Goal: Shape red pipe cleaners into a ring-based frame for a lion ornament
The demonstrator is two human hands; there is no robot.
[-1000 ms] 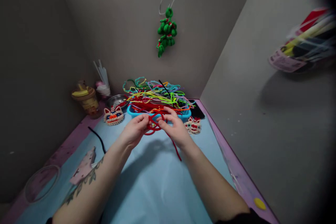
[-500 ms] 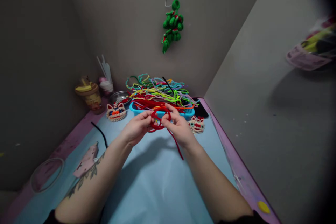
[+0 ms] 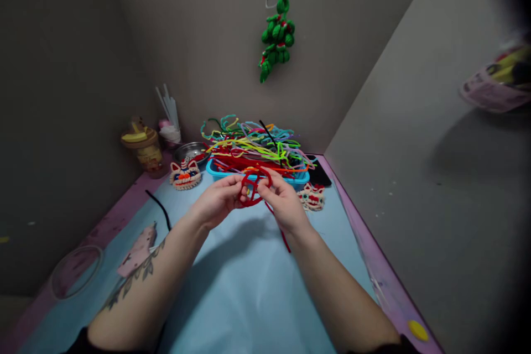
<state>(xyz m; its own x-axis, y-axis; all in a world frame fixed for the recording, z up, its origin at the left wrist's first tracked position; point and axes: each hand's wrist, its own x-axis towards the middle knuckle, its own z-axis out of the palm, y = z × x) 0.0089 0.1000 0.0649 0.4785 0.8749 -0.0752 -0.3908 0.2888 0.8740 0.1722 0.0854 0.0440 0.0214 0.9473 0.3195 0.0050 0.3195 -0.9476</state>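
Between my two hands, above the blue-covered table, is a ring of red pipe cleaner [image 3: 250, 203] with strands crossing its middle. My left hand [image 3: 220, 199] pinches its left side. Fingers and thumb of my right hand [image 3: 282, 198] are closed on its right side. A loose red tail [image 3: 285, 240] hangs down below my right hand. Right behind the ring stands a light blue basket [image 3: 215, 172] heaped with colourful pipe cleaners [image 3: 253, 146].
Lion-like pipe-cleaner faces lie left [image 3: 185, 175] and right [image 3: 312, 197] of the basket. A pink glue gun [image 3: 139, 249], a black pipe cleaner [image 3: 160, 207] and a clear round lid [image 3: 77, 272] are at left. A metal bowl [image 3: 191, 150], brown cup [image 3: 147, 152] and dark phone [image 3: 319, 171] stand farther back.
The red ring has turned in my fingers, so its crossing strands show more openly. Both hands keep their hold, and the view has shifted slightly.
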